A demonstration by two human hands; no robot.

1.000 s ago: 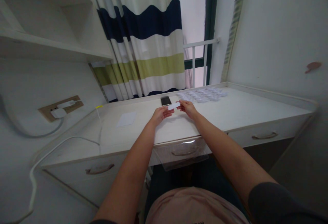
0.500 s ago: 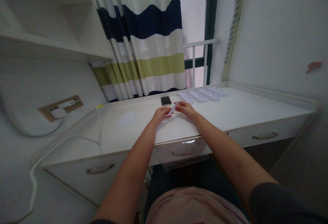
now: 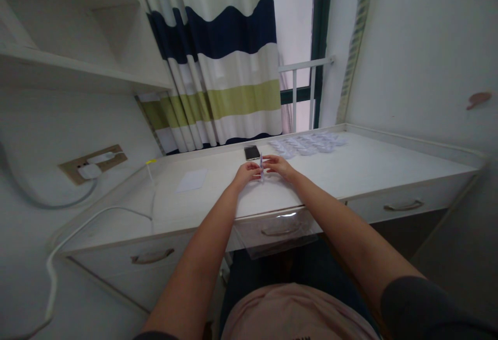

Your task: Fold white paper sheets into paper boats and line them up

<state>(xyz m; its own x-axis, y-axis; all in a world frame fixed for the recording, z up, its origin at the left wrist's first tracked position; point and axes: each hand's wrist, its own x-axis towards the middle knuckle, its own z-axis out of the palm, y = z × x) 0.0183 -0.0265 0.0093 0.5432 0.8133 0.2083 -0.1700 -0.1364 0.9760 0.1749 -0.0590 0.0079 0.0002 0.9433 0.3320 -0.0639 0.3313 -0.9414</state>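
Behind a white desk (image 3: 389,159) hangs a curtain (image 3: 233,70) striped in white, navy and olive green, beside a window (image 3: 293,18) with a dark green frame and a white railing (image 3: 305,65) across its lower part. White shelving (image 3: 78,72) juts out at the upper left; below it, a wood-coloured socket panel (image 3: 71,168) on the wall holds white plugs. A white cable (image 3: 51,277) curves from the desk's left side down to the lower left corner.

Over the middle of the desk, toward its front, the left hand (image 3: 247,173) and the right hand (image 3: 279,166) face each other with a piece of white paper (image 3: 261,167) between them. It stands upright, edge-on to the view, and the fingertips of both hands pinch it from either side; its folds and the exact placing of the thumbs are too small to make out. Just behind the hands lies a dark-screened smartphone (image 3: 252,152). To the right of the phone, along the back of the desk, several folded white papers (image 3: 309,144) lie close together. A flat white sheet (image 3: 192,180) rests well to the left of the hands. Clear plastic (image 3: 254,246) hangs over the front of the middle drawer (image 3: 288,221).
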